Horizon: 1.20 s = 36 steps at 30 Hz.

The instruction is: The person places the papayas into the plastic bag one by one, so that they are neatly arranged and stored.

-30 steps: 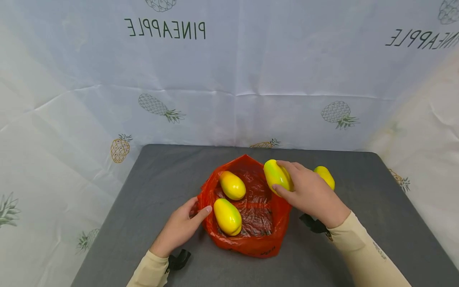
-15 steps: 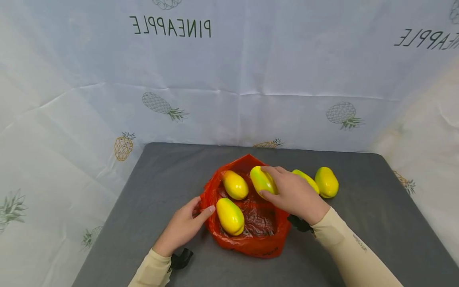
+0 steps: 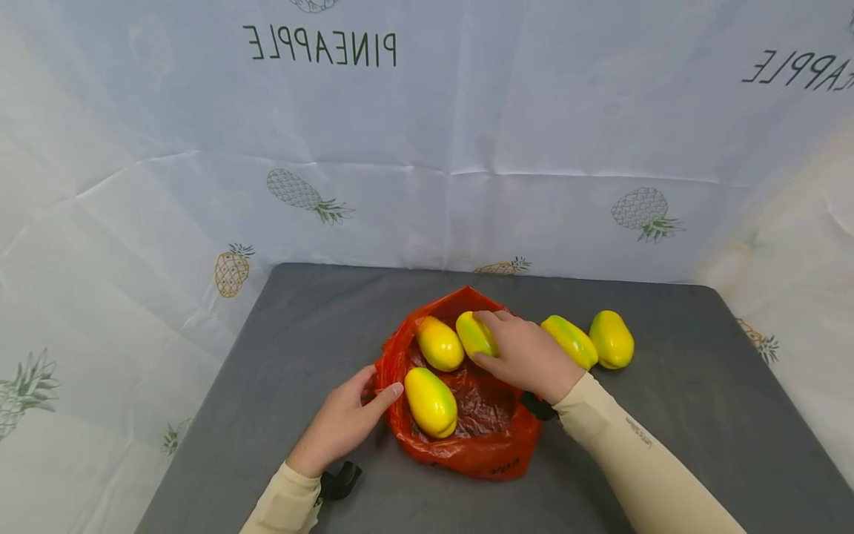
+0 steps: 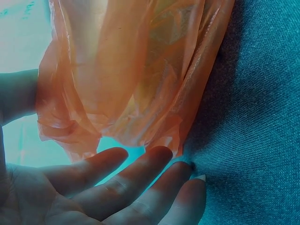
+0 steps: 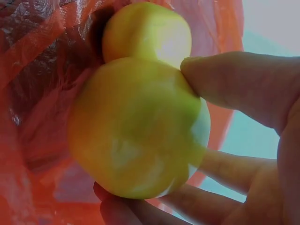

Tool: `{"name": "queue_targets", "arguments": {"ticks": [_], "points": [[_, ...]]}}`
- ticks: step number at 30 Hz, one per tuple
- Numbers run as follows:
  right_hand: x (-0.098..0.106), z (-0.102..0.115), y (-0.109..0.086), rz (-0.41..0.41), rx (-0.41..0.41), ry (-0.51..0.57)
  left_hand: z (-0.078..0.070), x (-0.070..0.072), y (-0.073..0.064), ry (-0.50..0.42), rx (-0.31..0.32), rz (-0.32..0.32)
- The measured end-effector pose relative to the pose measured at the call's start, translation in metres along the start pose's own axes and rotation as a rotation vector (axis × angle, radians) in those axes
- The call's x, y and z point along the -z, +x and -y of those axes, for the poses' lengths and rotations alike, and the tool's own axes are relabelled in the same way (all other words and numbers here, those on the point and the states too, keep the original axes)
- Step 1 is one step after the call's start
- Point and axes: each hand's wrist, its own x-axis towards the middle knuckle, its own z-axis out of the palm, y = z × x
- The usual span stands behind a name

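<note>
Head view: pineapple-print backdrop (image 3: 427, 111) behind, grey tabletop (image 3: 300, 334) below, and on it a red bag (image 3: 467, 458), mouth wide! Right hand (image 3: 523, 352) is in there, grip pinching a yellow-green fruit (image 3: 475, 334); left hand (image 3: 343, 419), grip loosely spread, has its thumb over the rim. Second fruit (image 3: 440, 345) and third fruit (image 3: 431, 404) inside, fourth fruit (image 3: 569, 341) and fifth fruit (image 3: 611, 340) outside, right of the bag!
</note>
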Motion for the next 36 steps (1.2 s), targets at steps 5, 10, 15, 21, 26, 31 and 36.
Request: {"name": "queue_targets", "arguments": {"ticks": [5,10,15,21,26,31,36], "points": [[-0.004,0.004,0.006,0.022,0.001,-0.014,0.000,0.001,0.000,0.010,-0.009,-0.001],[-0.009,0.004,0.013,0.038,0.005,-0.021,0.000,0.002,0.001,0.010,-0.017,0.002],[-0.013,0.004,0.021,0.060,-0.003,-0.002,-0.001,0.004,-0.001,0.014,-0.038,0.011],[-0.020,0.004,0.024,0.080,-0.019,-0.021,-0.001,0.004,-0.003,0.021,-0.042,0.012],[-0.023,0.002,0.025,0.072,-0.019,-0.031,-0.002,0.003,-0.004,0.019,-0.049,0.012],[-0.023,0.002,0.026,0.067,-0.024,-0.031,-0.002,0.003,-0.004,0.016,-0.054,0.014],[-0.020,0.004,0.022,0.103,-0.048,0.000,-0.001,0.003,-0.004,0.021,-0.048,0.016]]}}
